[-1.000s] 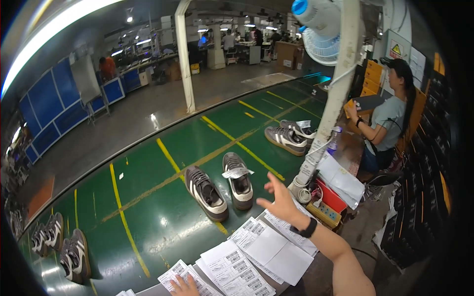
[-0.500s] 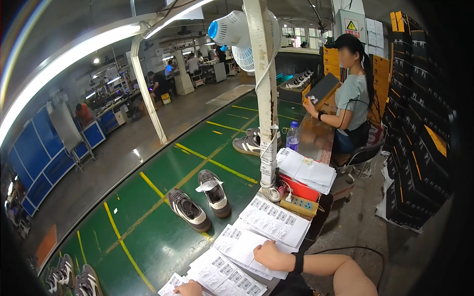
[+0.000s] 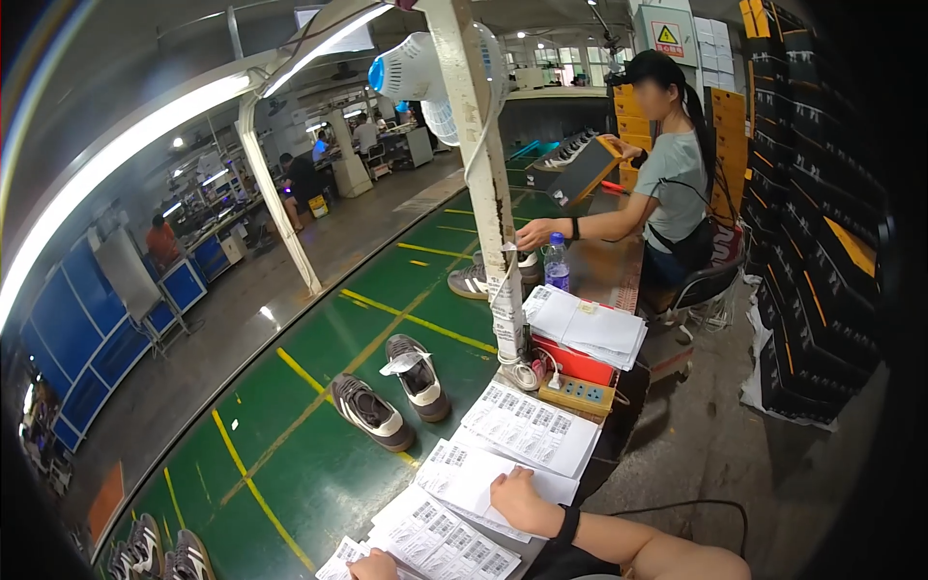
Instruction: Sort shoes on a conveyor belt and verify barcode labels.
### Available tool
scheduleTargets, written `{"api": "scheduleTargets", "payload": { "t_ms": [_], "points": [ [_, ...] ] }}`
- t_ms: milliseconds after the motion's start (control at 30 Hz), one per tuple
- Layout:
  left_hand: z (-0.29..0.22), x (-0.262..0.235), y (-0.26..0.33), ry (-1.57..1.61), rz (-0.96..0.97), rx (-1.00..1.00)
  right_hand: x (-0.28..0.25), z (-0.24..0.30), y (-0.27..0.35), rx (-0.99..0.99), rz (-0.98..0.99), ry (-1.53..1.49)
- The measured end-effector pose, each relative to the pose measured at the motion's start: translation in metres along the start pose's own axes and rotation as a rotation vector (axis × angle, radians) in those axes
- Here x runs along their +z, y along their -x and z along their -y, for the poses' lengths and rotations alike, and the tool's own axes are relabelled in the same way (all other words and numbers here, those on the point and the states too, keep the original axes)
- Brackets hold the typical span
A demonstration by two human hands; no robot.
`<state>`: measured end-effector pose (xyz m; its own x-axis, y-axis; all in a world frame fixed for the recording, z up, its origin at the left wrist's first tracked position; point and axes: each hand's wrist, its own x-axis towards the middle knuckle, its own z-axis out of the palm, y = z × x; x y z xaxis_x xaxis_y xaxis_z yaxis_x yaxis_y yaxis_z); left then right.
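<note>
Right hand (image 3: 522,503) lies palm-down, fingers curled on barcoded sheets (image 3: 450,471); left hand (image 3: 375,566) sits low, fingers bent over printed labels (image 3: 338,558). Whether either grips anything, I can't tell!

A yellow warning triangle (image 3: 667,35) marks the cabinet (image 3: 663,13); barcodes (image 3: 519,410) line the sheets (image 3: 474,479).
</note>
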<state>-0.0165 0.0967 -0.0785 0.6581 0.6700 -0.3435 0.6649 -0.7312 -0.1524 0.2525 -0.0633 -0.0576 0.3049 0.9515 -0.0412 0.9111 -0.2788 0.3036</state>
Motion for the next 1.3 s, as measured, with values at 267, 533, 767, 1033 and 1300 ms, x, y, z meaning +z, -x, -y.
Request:
{"api": "scheduleTargets", "payload": {
  "t_ms": [267,533,767,1033,1300],
  "points": [
    [0.005,0.006,0.004,0.235,-0.267,0.079,0.015,0.005,0.008,0.102,-0.092,0.032],
    [-0.040,-0.070,0.003,0.109,-0.249,0.232,0.019,0.021,-0.012,0.057,0.065,0.033],
    [0.044,0.098,-0.039,0.067,-0.272,0.244,0.007,0.018,-0.007,0.058,0.063,0.075],
    [0.087,0.175,-0.038,-0.007,-0.334,0.208,-0.012,0.006,0.000,0.028,0.022,0.034],
    [0.108,0.198,-0.051,-0.097,-0.448,0.187,-0.016,0.019,-0.009,-0.003,0.027,0.167]
  ]
}}
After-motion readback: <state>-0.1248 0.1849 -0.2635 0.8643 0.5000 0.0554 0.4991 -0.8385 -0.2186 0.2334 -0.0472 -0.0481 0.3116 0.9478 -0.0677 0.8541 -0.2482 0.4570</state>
